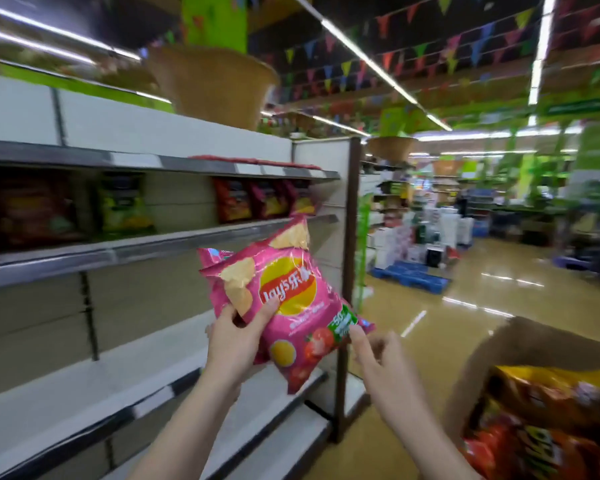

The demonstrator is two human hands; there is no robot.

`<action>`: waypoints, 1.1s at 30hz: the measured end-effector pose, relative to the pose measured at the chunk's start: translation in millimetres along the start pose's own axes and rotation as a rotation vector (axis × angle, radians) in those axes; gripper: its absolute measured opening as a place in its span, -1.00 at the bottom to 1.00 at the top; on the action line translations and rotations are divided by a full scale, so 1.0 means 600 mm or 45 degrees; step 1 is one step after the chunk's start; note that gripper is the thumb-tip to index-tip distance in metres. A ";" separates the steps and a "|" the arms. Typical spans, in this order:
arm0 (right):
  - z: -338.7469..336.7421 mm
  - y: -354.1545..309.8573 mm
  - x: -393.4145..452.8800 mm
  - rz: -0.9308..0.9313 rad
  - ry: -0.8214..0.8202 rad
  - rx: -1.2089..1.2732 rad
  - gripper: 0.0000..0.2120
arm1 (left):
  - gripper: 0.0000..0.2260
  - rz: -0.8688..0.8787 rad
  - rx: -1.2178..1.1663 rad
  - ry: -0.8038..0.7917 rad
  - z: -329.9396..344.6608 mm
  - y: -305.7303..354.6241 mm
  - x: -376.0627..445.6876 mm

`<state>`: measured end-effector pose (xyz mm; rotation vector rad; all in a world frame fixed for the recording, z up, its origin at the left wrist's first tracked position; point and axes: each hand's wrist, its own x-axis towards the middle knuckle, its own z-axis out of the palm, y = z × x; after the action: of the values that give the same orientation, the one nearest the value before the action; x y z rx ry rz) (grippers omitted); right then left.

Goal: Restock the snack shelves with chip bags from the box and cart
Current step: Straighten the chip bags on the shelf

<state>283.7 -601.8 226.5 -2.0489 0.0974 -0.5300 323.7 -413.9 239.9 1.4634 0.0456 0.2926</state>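
Observation:
A pink Lay's chip bag [288, 299] with a second pink bag tucked behind it is held up in front of the shelf unit. My left hand [238, 336] grips the bags at their lower left, thumb across the front. My right hand [374, 344] pinches the lower right corner of the front bag. At the lower right, an open cardboard box [520, 344] holds orange, yellow and red chip bags [551, 420]. The snack shelves [146, 251] stand to the left, the middle one carrying red, dark and green bags [123, 206].
The two lower shelves [118, 368] below the stocked one are bare. A brown upright post [349, 271] ends the shelf unit. Woven baskets [215, 88] sit on top. A glossy aisle floor [482, 306] runs to the right, with a blue pallet [411, 277] of stacked goods farther back.

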 end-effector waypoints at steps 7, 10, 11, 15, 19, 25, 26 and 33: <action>0.146 -0.100 0.030 -0.275 -0.333 -0.205 -0.18 | -0.33 0.131 0.187 0.235 -0.176 -0.008 0.032; 0.221 -0.155 0.020 -0.275 -0.480 -0.231 -0.02 | -0.32 0.185 0.201 0.263 -0.236 0.004 0.033; 0.243 -0.170 0.014 -0.268 -0.523 -0.191 -0.02 | -0.32 0.206 0.209 0.280 -0.253 0.011 0.031; 0.329 -0.226 -0.007 -0.189 -0.577 -0.018 -0.10 | -0.29 0.270 0.284 0.377 -0.343 0.041 0.033; 0.406 -0.273 -0.016 -0.102 -0.688 0.160 -0.19 | -0.43 0.258 0.371 0.399 -0.441 0.070 0.044; 0.477 -0.347 0.024 -0.010 -0.619 0.362 -0.45 | -0.93 0.274 0.336 0.374 -0.586 0.086 0.067; 0.487 -0.362 0.038 0.004 -0.587 0.392 -0.46 | -0.93 0.287 0.338 0.382 -0.608 0.094 0.068; 0.602 -0.474 0.142 -0.152 -0.499 0.203 0.01 | -0.96 0.362 0.391 0.442 -0.730 0.149 0.094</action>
<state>466.0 -186.7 340.6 -1.9715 -0.2927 -0.1933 271.9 31.4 286.4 1.7095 0.1694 0.7988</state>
